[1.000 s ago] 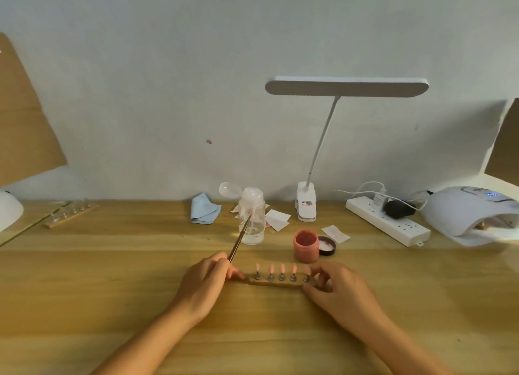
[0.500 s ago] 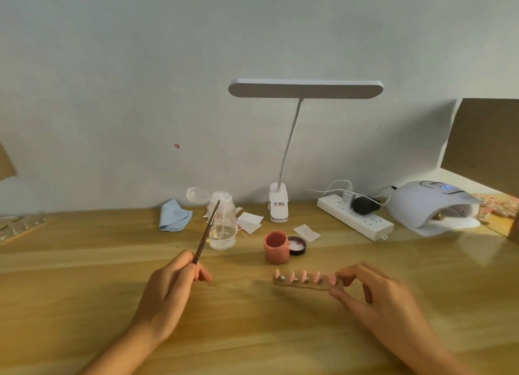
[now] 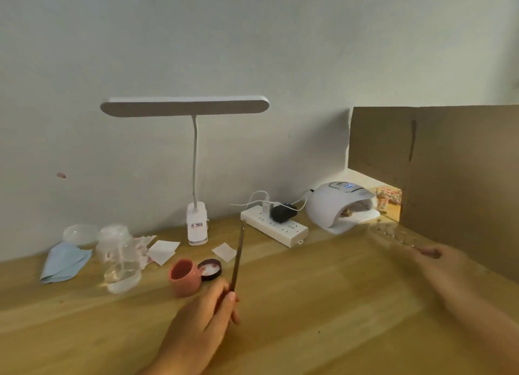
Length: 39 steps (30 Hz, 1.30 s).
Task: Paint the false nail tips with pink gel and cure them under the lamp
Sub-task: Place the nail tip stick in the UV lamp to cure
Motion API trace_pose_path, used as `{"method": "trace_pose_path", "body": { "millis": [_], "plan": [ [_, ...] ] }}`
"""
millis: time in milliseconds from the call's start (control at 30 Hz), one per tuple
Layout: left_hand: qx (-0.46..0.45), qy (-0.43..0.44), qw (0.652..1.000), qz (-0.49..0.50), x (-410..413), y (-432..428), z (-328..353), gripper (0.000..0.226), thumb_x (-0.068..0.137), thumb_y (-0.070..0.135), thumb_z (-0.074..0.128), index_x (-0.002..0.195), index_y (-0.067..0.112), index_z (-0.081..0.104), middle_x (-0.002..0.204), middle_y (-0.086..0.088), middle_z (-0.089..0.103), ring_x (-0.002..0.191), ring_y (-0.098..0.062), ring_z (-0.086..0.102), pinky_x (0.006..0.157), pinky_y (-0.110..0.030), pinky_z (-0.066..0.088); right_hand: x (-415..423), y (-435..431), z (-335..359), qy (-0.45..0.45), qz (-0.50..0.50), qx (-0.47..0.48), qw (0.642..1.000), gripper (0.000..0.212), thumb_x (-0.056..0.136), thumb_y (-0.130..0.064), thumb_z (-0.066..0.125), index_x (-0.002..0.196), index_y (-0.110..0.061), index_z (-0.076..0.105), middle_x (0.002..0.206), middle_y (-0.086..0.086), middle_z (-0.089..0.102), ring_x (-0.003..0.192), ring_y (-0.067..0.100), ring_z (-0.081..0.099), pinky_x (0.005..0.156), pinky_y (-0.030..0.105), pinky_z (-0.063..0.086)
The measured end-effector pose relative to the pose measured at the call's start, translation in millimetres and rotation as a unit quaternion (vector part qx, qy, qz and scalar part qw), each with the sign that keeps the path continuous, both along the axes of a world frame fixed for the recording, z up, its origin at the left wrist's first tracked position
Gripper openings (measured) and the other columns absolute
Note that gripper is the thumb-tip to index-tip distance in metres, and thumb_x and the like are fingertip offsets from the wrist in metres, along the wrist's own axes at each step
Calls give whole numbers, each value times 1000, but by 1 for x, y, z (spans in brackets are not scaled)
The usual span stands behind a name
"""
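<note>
1. The right hand (image 3: 438,265) is pinching the blurred nail strip (image 3: 393,235) aloft, just right of the curing lamp (image 3: 331,206).
2. Ideally it is entering level, with the wet tips touching nothing.
3. The left hand (image 3: 202,318) is pinching the brush (image 3: 237,262) upright.

**A:** What stands along the wall?

**B:** On the table (image 3: 309,332), mid-frame, the desk lamp (image 3: 197,228). Right of it is the power strip (image 3: 276,230), then the curing lamp (image 3: 328,206), with cardboard (image 3: 449,178) at the right edge.

**A:** And left?

**B:** A cloth (image 3: 66,261) furthest left, with a bottle (image 3: 119,258) beside it and paper squares (image 3: 163,251) just right of that. The gel pot (image 3: 185,276) sits nearer us, its lid (image 3: 210,268) just beside it on the right.

**A:** The hands?

**B:** The left hand (image 3: 199,318) is at lower centre with the brush (image 3: 238,258), right of the pot. The right hand (image 3: 449,273) is at the right edge, holding the nail strip (image 3: 393,234) before the curing lamp.
</note>
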<state>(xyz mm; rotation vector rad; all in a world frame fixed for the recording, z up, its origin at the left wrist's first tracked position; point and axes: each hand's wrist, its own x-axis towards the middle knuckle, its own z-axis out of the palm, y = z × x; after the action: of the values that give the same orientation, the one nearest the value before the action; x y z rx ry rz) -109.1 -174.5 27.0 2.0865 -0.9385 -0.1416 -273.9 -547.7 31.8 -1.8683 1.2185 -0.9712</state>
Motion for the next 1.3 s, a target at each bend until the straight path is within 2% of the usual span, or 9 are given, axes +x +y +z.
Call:
{"method": "trace_pose_path", "body": {
  "millis": [200, 367, 633, 733, 900, 1000, 1100, 1167, 1300],
  "plan": [
    [-8, 54, 998, -4, -19, -98, 1, 16, 104, 35, 42, 95, 33, 55, 83, 17, 71, 75, 0, 65, 81, -31, 55, 54, -25, -1, 40, -24, 13, 999, 15, 89, -34, 66, 93, -21, 73, 104, 8, 70, 84, 25, 56, 73, 33, 45],
    [-1, 33, 999, 36, -22, -119, -10, 16, 101, 45, 37, 92, 35, 46, 80, 35, 66, 76, 8, 61, 77, -20, 48, 90, -31, 1, 90, 4, -21, 996, 13, 89, -39, 64, 89, -29, 73, 101, 5, 71, 88, 28, 62, 69, 30, 43],
    [-89, 146, 985, 7, -5, -128, -9, 15, 100, 29, 49, 88, 26, 57, 77, 14, 72, 70, -7, 66, 77, -30, 51, 152, -48, -4, 170, -12, 10, 985, 31, 87, -50, 64, 98, -21, 66, 103, 7, 68, 107, 30, 57, 89, 34, 48],
    [-127, 147, 981, 25, -1, -129, -13, 15, 100, 30, 50, 89, 27, 59, 75, 13, 72, 69, -10, 65, 66, -30, 51, 170, -49, -6, 167, -30, 11, 985, 26, 88, -37, 63, 106, -18, 59, 108, 10, 63, 112, 31, 51, 92, 35, 38],
    [-132, 134, 981, 34, -2, -132, -14, 15, 99, 37, 50, 89, 29, 58, 76, 17, 71, 65, -4, 62, 66, -26, 49, 182, -55, -7, 122, -10, 52, 991, 55, 87, -26, 62, 132, -10, 35, 90, 6, 54, 109, 32, 57, 98, 37, 35],
    [-134, 131, 981, 45, -3, -133, -14, 14, 99, 36, 51, 88, 29, 58, 74, 18, 71, 60, -2, 59, 66, -29, 51, 174, -60, -10, 57, 17, 54, 997, 37, 88, -19, 59, 120, -11, 41, 82, 0, 49, 104, 33, 57, 98, 42, 41],
    [-126, 132, 982, 51, -2, -133, -14, 14, 98, 36, 52, 88, 29, 58, 74, 19, 71, 60, 0, 60, 66, -35, 55, 165, -63, -4, -63, -45, -48, 996, 8, 90, -15, 47, 95, -18, 41, 78, 3, 53, 82, 34, 54, 76, 40, 43],
    [-118, 126, 984, 53, -2, -134, -14, 14, 98, 38, 51, 89, 29, 58, 75, 21, 70, 64, 1, 61, 68, -33, 57, 166, -68, 13, -103, -70, -162, 979, 10, 86, -12, 46, 90, -22, 46, 77, 0, 55, 77, 31, 52, 72, 37, 40],
    [-125, 124, 983, 54, -1, -135, -17, 16, 98, 37, 51, 89, 26, 57, 73, 21, 71, 63, 0, 61, 67, -25, 52, 190, -96, 51, 108, 84, -207, 969, 37, 87, -14, 49, 118, -28, 60, 111, 2, 63, 110, 29, 54, 93, 41, 43]
  ]
}}
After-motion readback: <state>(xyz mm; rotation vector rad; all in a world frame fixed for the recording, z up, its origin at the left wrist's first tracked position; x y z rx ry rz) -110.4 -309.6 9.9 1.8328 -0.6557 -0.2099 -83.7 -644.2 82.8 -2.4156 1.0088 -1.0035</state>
